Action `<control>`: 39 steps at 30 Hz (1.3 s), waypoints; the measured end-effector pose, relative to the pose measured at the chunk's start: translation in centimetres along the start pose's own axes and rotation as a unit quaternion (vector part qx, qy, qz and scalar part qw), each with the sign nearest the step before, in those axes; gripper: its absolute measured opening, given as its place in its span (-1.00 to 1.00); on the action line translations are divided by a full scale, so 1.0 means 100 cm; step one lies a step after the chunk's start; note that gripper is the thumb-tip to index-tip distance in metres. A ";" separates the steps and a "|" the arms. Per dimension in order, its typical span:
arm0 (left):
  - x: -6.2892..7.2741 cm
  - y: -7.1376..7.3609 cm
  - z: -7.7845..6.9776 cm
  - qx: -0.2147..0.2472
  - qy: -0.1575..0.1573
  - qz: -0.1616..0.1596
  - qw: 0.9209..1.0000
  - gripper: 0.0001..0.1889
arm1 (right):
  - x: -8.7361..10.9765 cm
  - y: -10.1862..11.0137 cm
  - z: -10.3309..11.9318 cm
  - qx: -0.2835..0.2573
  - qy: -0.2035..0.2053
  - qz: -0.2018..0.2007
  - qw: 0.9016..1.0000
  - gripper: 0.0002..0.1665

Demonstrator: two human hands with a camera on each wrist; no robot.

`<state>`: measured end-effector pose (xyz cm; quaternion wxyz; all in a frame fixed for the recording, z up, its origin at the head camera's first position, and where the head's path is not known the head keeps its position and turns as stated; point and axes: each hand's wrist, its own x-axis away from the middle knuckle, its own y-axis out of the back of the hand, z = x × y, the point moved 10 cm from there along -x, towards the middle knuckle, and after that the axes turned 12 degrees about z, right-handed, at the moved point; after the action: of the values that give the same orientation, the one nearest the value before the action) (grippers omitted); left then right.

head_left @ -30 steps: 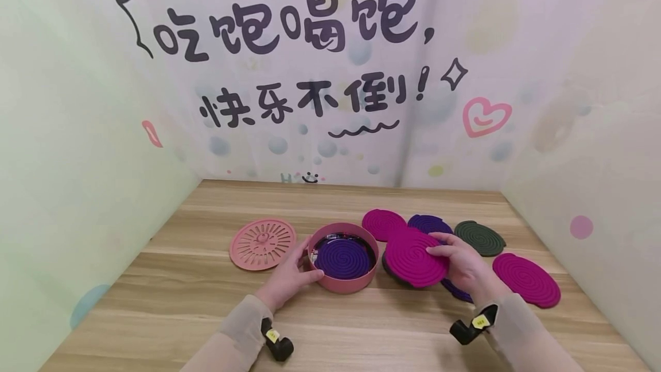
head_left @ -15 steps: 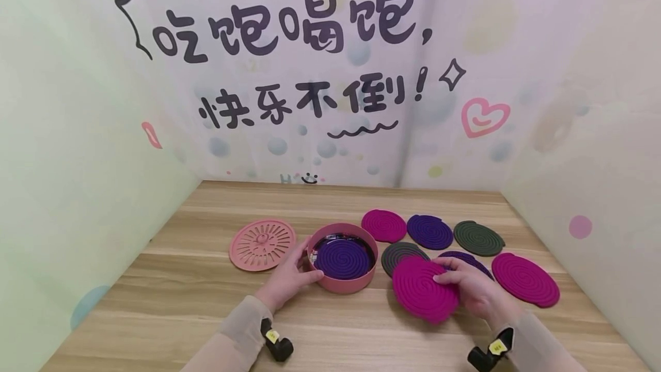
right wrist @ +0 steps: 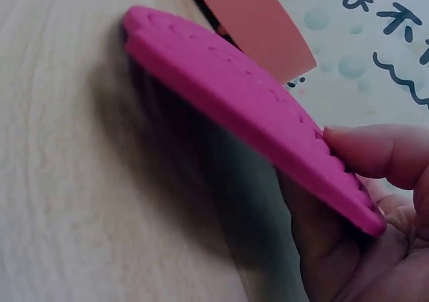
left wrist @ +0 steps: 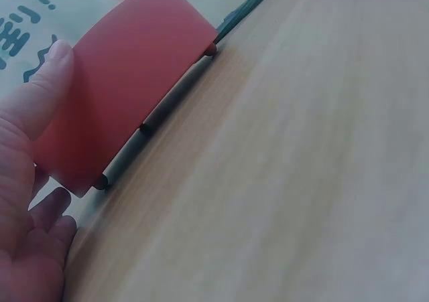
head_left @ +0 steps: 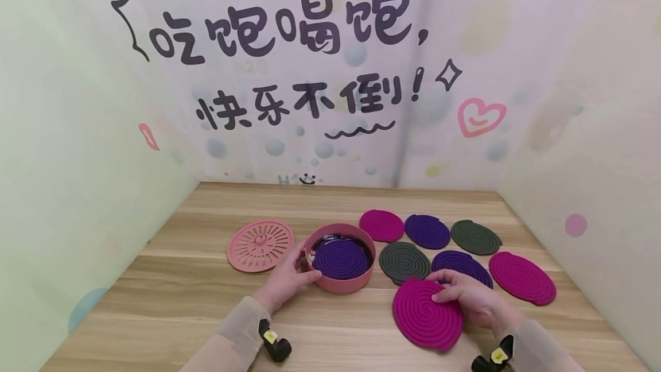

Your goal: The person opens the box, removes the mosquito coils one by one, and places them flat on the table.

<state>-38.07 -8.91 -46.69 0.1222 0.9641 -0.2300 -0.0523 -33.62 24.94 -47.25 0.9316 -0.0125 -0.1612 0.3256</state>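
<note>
My right hand pinches a magenta mosquito coil by its right edge, thumb on the upper face and fingers beneath. In the right wrist view that coil is tilted over the wood, with its shadow below. My left hand holds the left side of a round pink mosquito coil holder; in the left wrist view the thumb lies along its wall. Inside the holder rests a blue-purple coil on a dark base. To the left lies the slotted pink lid.
Right of the holder, flat on the wooden table, lie a magenta coil, a blue coil, a green coil, another green coil, another blue coil and a magenta one. Walls enclose the back and sides.
My right hand has brought the magenta coil toward the table's front, off the green and blue coils it covered. The left hand has stayed at the holder.
</note>
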 end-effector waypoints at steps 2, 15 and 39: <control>0.000 0.000 -0.001 0.002 -0.002 -0.002 1.000 -0.08 | 0.000 0.001 0.000 0.022 -0.004 -0.007 1.000 -0.52; -0.001 0.000 0.000 -0.010 -0.003 0.001 1.000 -0.08 | 0.007 0.007 0.014 0.235 -0.041 -0.081 0.968 -0.59; 0.002 -0.001 -0.005 -0.001 0.007 -0.019 1.000 -0.13 | 0.013 0.005 0.022 0.337 -0.092 -0.142 0.926 -0.76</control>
<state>-37.79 -8.86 -46.23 0.1234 0.9686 -0.2106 -0.0478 -33.67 25.98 -44.86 0.8985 0.3553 -0.1267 0.2244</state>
